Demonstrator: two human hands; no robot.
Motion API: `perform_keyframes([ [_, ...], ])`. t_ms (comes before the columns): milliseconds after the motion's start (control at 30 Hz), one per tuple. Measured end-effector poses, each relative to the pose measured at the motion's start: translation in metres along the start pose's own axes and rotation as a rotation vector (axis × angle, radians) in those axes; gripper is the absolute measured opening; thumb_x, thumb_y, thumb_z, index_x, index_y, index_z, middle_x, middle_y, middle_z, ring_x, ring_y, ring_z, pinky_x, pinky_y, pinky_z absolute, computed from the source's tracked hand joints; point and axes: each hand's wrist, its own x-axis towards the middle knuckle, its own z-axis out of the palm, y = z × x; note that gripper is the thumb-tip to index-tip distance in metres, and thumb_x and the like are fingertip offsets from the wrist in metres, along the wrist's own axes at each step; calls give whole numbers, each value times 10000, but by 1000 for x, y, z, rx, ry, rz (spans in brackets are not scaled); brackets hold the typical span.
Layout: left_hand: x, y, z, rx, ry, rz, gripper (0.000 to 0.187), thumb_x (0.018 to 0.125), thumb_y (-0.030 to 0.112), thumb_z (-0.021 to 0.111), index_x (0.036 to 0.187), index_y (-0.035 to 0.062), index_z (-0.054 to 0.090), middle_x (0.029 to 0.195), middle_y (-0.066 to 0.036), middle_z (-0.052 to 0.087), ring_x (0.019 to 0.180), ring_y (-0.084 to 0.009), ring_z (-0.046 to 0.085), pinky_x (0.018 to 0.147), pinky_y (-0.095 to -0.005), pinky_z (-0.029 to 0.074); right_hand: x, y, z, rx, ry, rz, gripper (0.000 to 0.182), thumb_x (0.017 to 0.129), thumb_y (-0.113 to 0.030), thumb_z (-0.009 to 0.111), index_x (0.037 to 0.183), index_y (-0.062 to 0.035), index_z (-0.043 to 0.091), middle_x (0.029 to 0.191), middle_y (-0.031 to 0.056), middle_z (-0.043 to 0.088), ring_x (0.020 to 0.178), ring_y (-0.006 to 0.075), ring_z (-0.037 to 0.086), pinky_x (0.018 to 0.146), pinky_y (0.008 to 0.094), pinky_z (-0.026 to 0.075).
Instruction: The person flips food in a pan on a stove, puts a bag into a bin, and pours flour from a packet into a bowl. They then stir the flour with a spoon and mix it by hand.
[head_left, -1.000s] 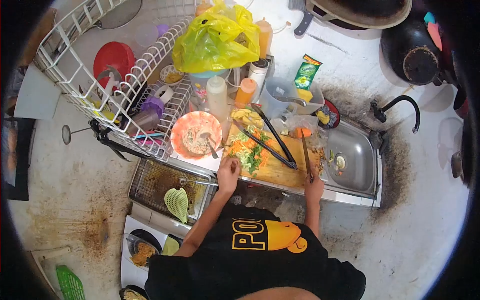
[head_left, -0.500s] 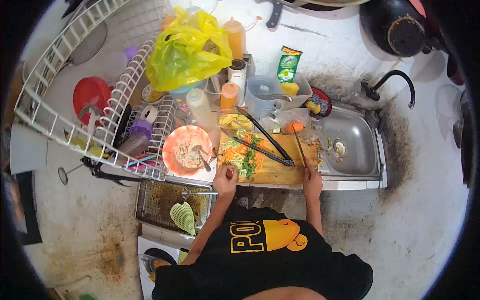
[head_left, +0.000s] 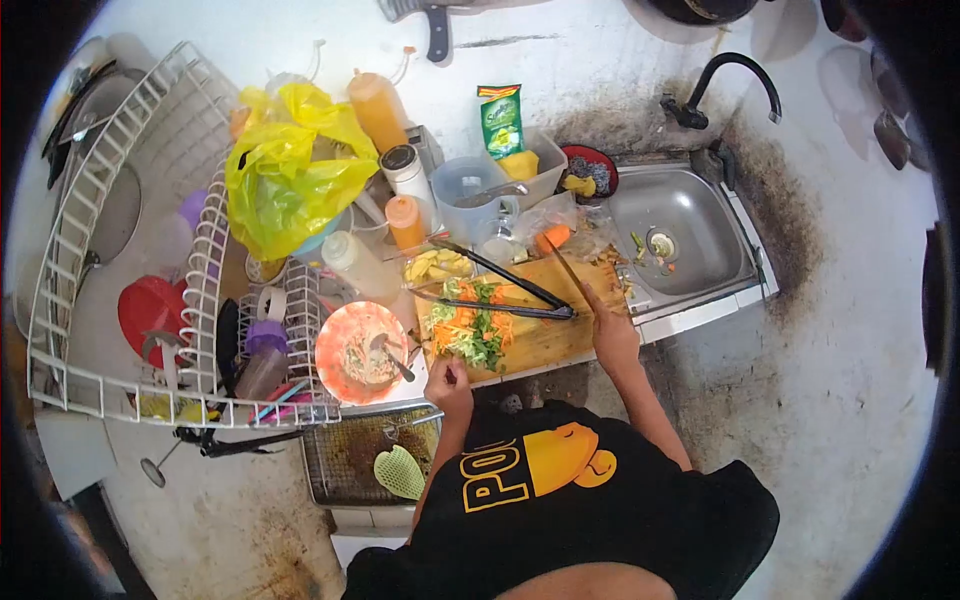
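Observation:
My right hand (head_left: 613, 338) grips a knife (head_left: 570, 270) over the right part of the wooden cutting board (head_left: 545, 345). The blade points away from me, its tip near an orange carrot piece (head_left: 553, 237). At the board's front left corner, my left hand (head_left: 451, 386) is closed, with its fingers curled beside the shredded vegetables (head_left: 476, 335). Whatever those fingers hold, if anything, is hidden. The vegetable pile mixes orange and green shreds. Black-handled tongs (head_left: 545, 312) lie across the board and the pile, between my hands.
Left of the board stands an orange-white bowl (head_left: 335, 345) with a spoon in creamy food. Behind are sauce bottles (head_left: 405, 222), a yellow bag (head_left: 290, 180) and a clear pitcher (head_left: 465, 190). A dish rack (head_left: 200, 408) is at left, a steel sink (head_left: 690, 265) at right.
The camera view has turned and shifted, so the counter appears tilted. The knife is still in my right hand. My left hand stays closed by the board's front left corner.

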Motion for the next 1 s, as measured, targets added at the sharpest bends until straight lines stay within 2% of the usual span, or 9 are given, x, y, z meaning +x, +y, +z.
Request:
perform_keyframes([
  [200,2,6,-5,-69,-47,41,162,903,52,579,779,-21,654,607,-53,499,499,-112,419,467,-286,319,-9,5,5,401,93,8,603,928,-122,532,1471,-334,375,694,200,621,597,348,627,579,458,498],
  [433,2,25,-2,-166,-186,58,195,934,84,560,798,-16,658,619,-37,479,489,-92,376,466,-272,296,-5,6,7,440,115,-2,640,907,-89,554,1473,-327,375,706,191,626,619,351,638,568,449,491],
  [533,3,34,1,-79,-208,80,201,938,92,563,803,-23,656,623,-39,479,495,-92,380,465,-275,298,4,6,9,364,143,15,732,871,-111,611,1506,-311,306,684,179,630,617,361,638,565,441,494],
  [600,2,38,8,-97,-184,57,208,945,100,558,812,-26,655,624,-39,476,507,-92,388,473,-276,305,13,9,17,383,125,127,849,827,-131,662,1537,-253,214,704,170,646,624,377,632,583,448,502],
  [633,0,38,12,-130,-184,-30,209,948,103,555,817,-26,655,624,-37,475,513,-92,392,479,-277,308,17,13,19,385,122,113,849,827,-131,662,1537,-253,214,704,170,646,624,377,632,583,448,502],
  [667,1,39,17,-166,-180,-113,211,951,106,552,822,-27,654,624,-35,473,519,-92,395,485,-278,312,22,18,20,417,129,76,891,810,-121,676,1542,-210,176,778,188,655,673,388,638,609,453,507],
  [733,-1,41,25,-196,-125,-85,210,952,107,553,825,-26,653,625,-32,474,522,-90,395,489,-274,312,33,29,22,457,140,21,936,793,-112,691,1547,-168,139,851,205,664,722,399,644,635,458,512],
  [833,-9,38,33,-216,-75,-94,208,952,110,556,826,-26,650,630,-28,478,525,-86,391,493,-270,310,44,41,24,527,75,-81,994,716,20,706,1532,-99,152,1163,285,586,921,425,618,759,467,501],
  [1000,-22,73,43,-177,-79,-178,188,946,95,558,825,-16,650,622,-36,470,517,-95,386,488,-270,305,43,44,8,582,-63,-76,991,715,69,683,1533,-106,152,1244,266,571,1014,448,579,832,475,485],
])
